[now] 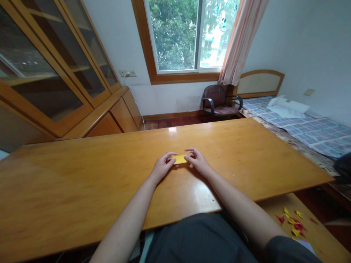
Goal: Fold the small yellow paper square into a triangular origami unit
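A small yellow piece of folded paper is held just above the wooden table, stretched between both hands. My left hand pinches its left end between thumb and fingers. At the other end, my right hand grips the paper the same way, its index finger raised and curved. The paper looks like a flat rectangle, wider than it is deep; its finer creases are too small to make out.
The wooden table spreads around my hands. Lower right, a lower wooden surface bears several red and yellow folded paper figures. Beyond the table stand an office chair, a bed and a glass-fronted cabinet.
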`<state>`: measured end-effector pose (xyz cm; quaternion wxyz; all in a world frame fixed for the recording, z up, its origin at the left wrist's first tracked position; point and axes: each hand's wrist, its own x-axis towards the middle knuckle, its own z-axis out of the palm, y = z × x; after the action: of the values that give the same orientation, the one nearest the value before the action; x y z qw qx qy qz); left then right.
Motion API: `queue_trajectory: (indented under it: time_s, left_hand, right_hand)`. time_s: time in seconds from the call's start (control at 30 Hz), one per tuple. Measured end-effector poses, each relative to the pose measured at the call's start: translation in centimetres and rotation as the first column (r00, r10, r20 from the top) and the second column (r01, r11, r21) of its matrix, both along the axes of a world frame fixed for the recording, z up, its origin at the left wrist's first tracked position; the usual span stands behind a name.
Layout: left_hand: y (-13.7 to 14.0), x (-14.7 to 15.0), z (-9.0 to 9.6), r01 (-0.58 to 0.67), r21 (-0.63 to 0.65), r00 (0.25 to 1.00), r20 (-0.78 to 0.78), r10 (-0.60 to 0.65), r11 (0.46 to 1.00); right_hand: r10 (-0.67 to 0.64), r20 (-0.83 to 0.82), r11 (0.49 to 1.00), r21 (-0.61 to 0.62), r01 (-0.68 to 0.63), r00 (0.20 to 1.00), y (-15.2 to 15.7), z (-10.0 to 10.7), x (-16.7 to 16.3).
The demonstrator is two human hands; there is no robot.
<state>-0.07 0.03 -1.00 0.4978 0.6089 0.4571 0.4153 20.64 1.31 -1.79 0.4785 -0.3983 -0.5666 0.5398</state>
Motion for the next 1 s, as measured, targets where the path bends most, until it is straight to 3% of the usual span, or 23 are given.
queue_trajectory:
  time_s: [0.1,0.2,0.47,0.63,0.8,1.0]
  left_hand:
    - [-0.1,-0.1,0.4,-0.024,0.169,0.99,-0.131,0.047,0.985]
    - [-0.4,-0.1,1.1,0.029,0.327,0.983,-0.178,0.031,0.945]
    - [-0.5,0.0,1.1,0.08,0.504,0.953,-0.291,0.081,0.86]
    - [-0.5,-0.1,1.4,0.06,0.492,0.951,-0.292,0.1,0.868]
    - [-0.5,-0.1,1.6,-0.04,0.394,0.962,-0.233,0.142,0.918]
    - [-0.2,-0.1,1.1,-0.023,0.242,0.974,-0.215,0.077,0.97]
  right_hand:
    - [-0.009,-0.012,1.0,0.0,0.009,1.0,0.0,0.1,0.0]
    - [-0.02,-0.024,1.0,-0.01,0.02,0.999,0.0,0.4,0.1]
    - [0.014,-0.001,0.999,-0.047,-0.014,1.0,-0.2,0.9,0.1]
    - [0.025,0.042,0.999,-0.041,-0.023,0.999,-0.3,1.0,0.2]
    - [0.021,0.123,1.0,0.01,-0.023,0.992,-0.6,1.4,0.2]
    - [-0.024,0.262,0.975,0.218,-0.035,0.965,-0.6,1.5,0.1]
